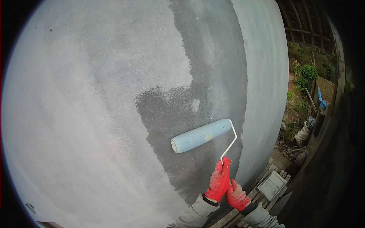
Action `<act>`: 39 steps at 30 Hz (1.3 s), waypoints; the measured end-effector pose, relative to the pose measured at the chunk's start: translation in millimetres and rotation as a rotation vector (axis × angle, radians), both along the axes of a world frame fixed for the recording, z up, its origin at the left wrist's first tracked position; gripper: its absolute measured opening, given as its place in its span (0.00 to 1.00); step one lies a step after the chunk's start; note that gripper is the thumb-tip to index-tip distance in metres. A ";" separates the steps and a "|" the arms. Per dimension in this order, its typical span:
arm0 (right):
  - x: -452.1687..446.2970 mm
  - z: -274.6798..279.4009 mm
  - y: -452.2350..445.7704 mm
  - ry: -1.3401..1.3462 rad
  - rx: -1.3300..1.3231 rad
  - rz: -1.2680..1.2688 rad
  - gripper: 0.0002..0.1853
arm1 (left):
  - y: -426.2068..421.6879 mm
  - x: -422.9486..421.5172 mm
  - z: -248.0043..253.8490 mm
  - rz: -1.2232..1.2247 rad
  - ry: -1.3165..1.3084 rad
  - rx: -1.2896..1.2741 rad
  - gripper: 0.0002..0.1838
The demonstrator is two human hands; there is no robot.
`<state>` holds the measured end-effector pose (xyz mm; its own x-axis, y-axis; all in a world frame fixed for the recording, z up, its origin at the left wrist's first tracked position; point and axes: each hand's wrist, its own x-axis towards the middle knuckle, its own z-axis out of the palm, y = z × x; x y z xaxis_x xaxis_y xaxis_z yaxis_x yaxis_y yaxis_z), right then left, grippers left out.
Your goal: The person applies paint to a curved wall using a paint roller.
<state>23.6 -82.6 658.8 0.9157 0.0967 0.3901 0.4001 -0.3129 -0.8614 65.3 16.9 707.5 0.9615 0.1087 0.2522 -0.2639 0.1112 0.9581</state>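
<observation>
A paint roller (pixel 199 136) with a pale blue sleeve and a white bent wire frame lies against or close to the dark grey part of a wall (pixel 159 114). My left hand (pixel 219 180), in a red glove, is wrapped round the roller's handle just below the wire. Lower and to the right, my right hand (pixel 237 195), also red-gloved and dusted with paint, is closed at the handle's lower end. The handle is mostly hidden by the gloves. Lighter paint surrounds the dark patch on the left.
A paint tray (pixel 272 186) rests on wooden planks (pixel 228 219) at the lower right. Beyond the wall's right edge are green plants (pixel 307 73), a bamboo fence (pixel 326 88), white sacks (pixel 303 133) and a wooden post (pixel 338 72).
</observation>
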 end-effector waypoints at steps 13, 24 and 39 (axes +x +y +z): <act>17.4 67.5 -6.0 0.067 0.126 -0.015 0.13 | 1.4 -34.7 37.5 0.122 -0.123 0.149 0.23; 26.2 77.6 -33.9 0.432 0.523 0.174 0.10 | 2.3 -46.8 22.1 0.126 -0.137 0.195 0.22; 42.4 94.4 -32.0 0.382 0.523 0.123 0.09 | -8.4 -39.7 27.9 0.127 -0.112 0.222 0.20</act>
<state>66.0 -114.6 753.2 0.9934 0.0956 0.0635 0.0418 0.2141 -0.9759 25.7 8.5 735.4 0.9086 0.1572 0.3870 -0.3676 -0.1391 0.9195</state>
